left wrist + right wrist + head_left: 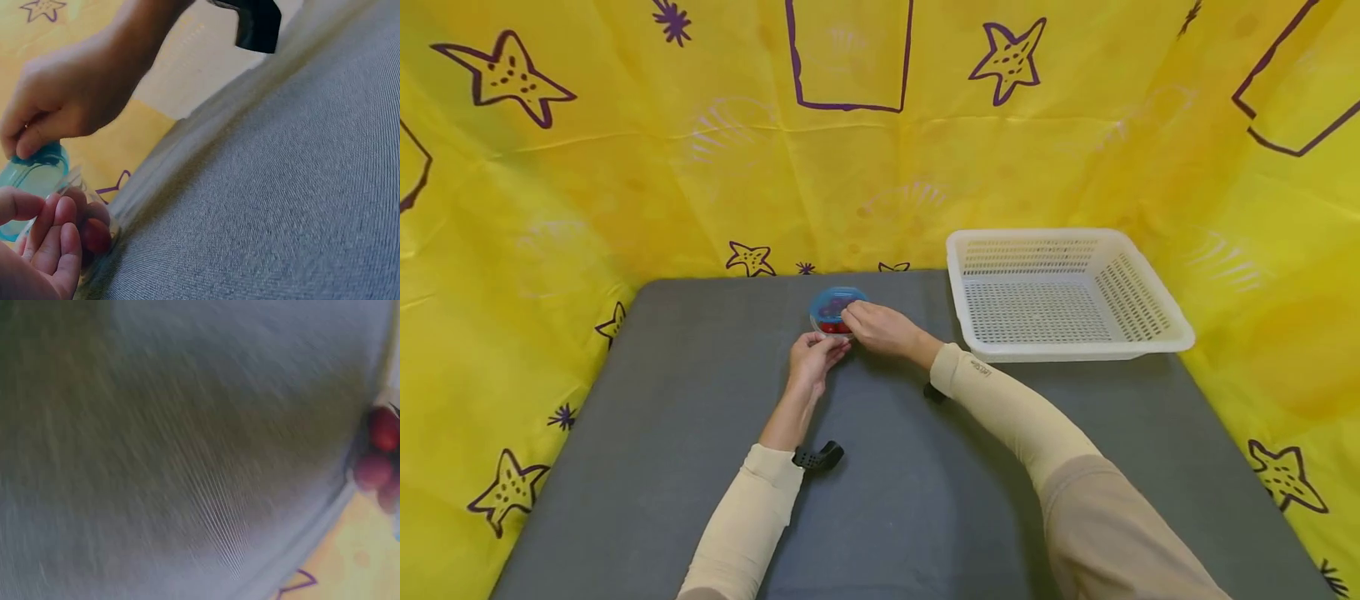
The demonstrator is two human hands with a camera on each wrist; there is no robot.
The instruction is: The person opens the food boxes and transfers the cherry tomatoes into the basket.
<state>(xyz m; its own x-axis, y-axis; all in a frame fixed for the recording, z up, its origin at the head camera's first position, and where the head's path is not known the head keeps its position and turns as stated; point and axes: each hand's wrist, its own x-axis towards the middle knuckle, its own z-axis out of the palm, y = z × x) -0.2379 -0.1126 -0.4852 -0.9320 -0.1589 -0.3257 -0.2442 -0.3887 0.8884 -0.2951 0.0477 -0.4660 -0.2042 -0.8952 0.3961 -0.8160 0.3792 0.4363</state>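
A clear round container (pixel 817 327) of small red fruits, apparently cherry tomatoes (pixel 835 327), stands near the table's back edge. Its translucent blue lid (pixel 837 293) lies tilted over the top, with the near side raised. My right hand (pixel 883 327) pinches the lid's edge from the right; in the left wrist view its thumb and fingers meet on the lid (pixel 47 164). With curled fingers, my left hand (pixel 815 358) holds the container's near rim. The right wrist view catches only some tomatoes (pixel 382 428) at its right edge; the hand is out of that frame.
A white perforated plastic basket (pixel 1033 312) stands at the back right of the grey table (pixel 700 400). Yellow printed cloth (pixel 865 192) hangs behind and along both sides. A black strap (pixel 820 457) is on the left wrist.
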